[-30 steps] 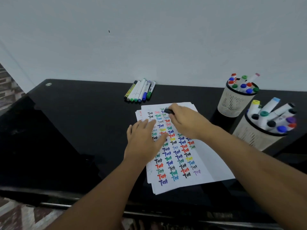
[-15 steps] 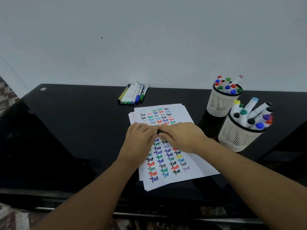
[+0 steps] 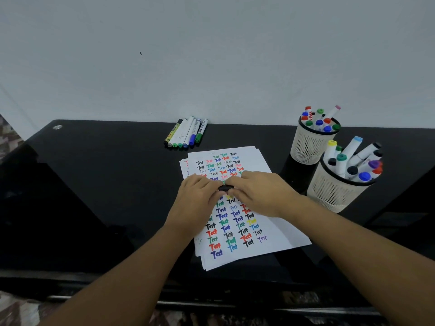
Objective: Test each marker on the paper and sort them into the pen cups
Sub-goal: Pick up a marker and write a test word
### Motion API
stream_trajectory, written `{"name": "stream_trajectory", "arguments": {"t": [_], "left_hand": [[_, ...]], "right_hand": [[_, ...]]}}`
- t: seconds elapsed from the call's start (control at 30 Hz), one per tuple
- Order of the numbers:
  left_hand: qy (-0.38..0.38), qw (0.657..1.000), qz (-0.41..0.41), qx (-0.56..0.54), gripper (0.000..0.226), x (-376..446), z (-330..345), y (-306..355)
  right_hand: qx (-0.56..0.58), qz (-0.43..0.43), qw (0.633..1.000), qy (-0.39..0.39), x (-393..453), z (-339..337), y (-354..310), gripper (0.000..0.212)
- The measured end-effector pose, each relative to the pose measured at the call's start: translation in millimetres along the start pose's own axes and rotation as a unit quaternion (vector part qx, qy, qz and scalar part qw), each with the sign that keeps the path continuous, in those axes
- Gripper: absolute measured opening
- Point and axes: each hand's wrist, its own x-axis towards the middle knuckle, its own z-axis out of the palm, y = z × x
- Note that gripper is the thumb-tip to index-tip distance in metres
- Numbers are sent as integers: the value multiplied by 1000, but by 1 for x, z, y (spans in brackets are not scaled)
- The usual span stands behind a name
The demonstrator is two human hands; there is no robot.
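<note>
A stack of white paper (image 3: 263,161) covered with coloured "Test" words lies on the black table (image 3: 94,184). Above its middle my left hand (image 3: 196,196) and my right hand (image 3: 261,192) meet, both gripping a black marker (image 3: 223,188); only a short dark piece shows between the fingers. Several loose markers (image 3: 186,134) lie in a row by the wall. Two cream mesh pen cups stand at the right, the far cup (image 3: 306,144) and the near cup (image 3: 329,191), each full of capped markers.
A pale wall rises directly behind the table. The table's front edge (image 3: 211,276) runs just below the paper. Patterned floor shows at the bottom and far left.
My right hand drew back from the top of the paper with the black marker. My left hand lifted off the sheet and closed on the marker's other end. The camera tilted slightly.
</note>
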Motion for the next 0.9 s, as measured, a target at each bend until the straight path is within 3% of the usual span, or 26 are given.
{"name": "stream_trajectory", "arguments": {"t": [0.3,0.57,0.67,0.77,0.9], "left_hand": [[-8,1000,22,1,38,0,-2,1],[-41,998,-39,-12,27,2,-6,4],[-52,996,-69,-10,25,4,-6,4],[-54,996,-75,2,22,3,-5,4],[-67,995,-79,-5,43,2,-5,5]], "right_hand": [[-29,-14,999,10,-4,2,2,35],[-35,28,999,26,-7,-1,4,45],[103,97,989,51,-19,-2,10,47],[271,135,949,87,-31,-2,10,43],[477,192,840,172,-48,7,1,37]]}}
